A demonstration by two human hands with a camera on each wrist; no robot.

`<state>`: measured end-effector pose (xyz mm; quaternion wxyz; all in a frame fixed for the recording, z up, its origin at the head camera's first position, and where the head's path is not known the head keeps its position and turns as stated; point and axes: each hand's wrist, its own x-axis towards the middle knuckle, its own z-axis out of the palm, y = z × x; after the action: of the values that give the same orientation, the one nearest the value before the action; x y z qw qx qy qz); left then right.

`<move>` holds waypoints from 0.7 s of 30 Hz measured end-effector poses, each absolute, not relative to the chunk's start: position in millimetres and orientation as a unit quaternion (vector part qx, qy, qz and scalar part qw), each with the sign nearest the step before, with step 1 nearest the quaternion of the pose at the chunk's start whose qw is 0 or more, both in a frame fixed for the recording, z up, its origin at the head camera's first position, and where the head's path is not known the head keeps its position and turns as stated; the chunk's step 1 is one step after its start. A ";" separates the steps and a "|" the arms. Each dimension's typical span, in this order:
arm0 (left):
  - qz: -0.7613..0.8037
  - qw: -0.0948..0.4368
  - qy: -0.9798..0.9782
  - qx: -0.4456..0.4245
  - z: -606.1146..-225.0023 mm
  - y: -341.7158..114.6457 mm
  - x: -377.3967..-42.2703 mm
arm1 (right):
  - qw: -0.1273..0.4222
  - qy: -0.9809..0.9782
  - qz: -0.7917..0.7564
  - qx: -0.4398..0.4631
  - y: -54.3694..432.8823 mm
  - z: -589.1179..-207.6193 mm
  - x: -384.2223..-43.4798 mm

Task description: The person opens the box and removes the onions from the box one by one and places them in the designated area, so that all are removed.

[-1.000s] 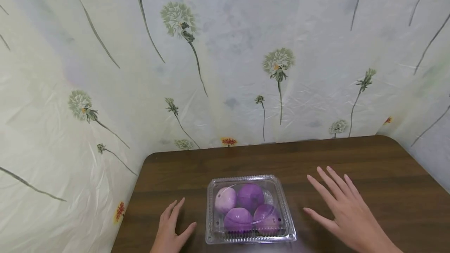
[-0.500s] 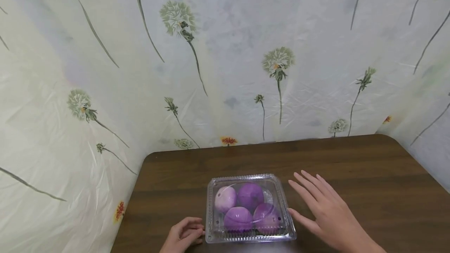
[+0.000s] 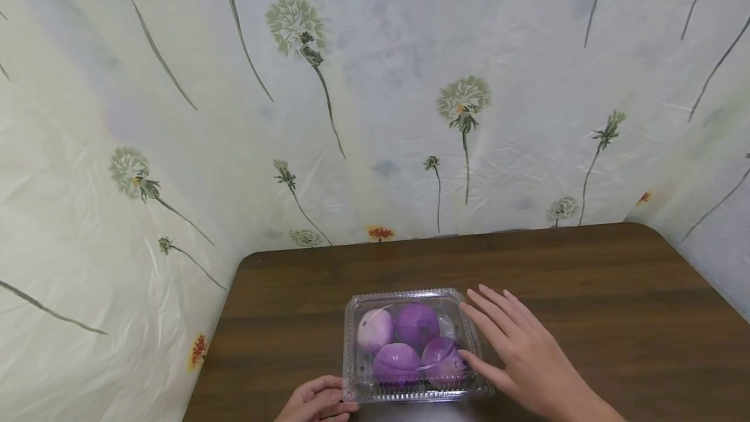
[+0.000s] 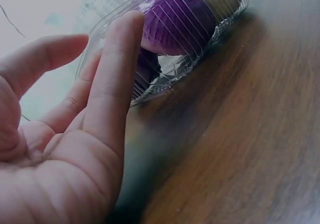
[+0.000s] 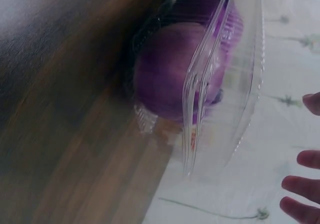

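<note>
A clear plastic clamshell box point(image 3: 404, 396), its lid down, sits near the table's front. Several round purple things that look like red onions point(image 3: 397, 363) fill it. At its front left corner my left hand point(image 3: 313, 402) pinches the rim, thumb above and fingers reaching under. The left wrist view has that thumb point(image 4: 65, 48) by the ribbed wall. My right hand point(image 3: 530, 357) hovers at the right rim with straight, spread fingers, the thumb and fingertips over the lid's edge. In the right wrist view the fingertips point(image 5: 297, 186) stand apart from the lid point(image 5: 235, 98).
The dark brown wooden table point(image 3: 615, 292) extends behind and to both sides of the box. A pale sheet with dandelion prints point(image 3: 375, 83) hangs along the table's back and sides.
My left hand has moved right to the box's front left corner, its spread fingers now curled in. My right hand has come leftward to the right rim. The box has stayed put.
</note>
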<state>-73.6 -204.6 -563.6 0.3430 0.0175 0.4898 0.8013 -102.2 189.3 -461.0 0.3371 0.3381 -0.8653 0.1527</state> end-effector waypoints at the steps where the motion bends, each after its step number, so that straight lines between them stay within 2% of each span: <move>1: 0.801 0.341 0.491 0.018 -564.5 -204.3 -73.3 | 0.339 -0.864 0.152 0.341 187.6 -461.2 -102.3; 8: 0.804 0.337 0.486 0.055 -569.0 -204.7 -74.2 | 0.346 -0.848 0.157 0.368 170.0 -461.2 -103.1; 15: 0.810 0.343 0.468 0.086 -571.5 -204.8 -74.4 | 0.315 -0.846 0.151 0.403 142.7 -460.8 -98.5; 21: 0.806 0.342 0.476 0.082 -572.3 -205.3 -74.1 | 0.337 -0.818 0.113 0.451 105.5 -466.1 -96.5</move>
<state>-74.1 -205.3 -572.3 0.3418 0.0817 0.4756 0.8065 -96.5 105.5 -466.1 0.3371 0.4512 -0.8185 0.1134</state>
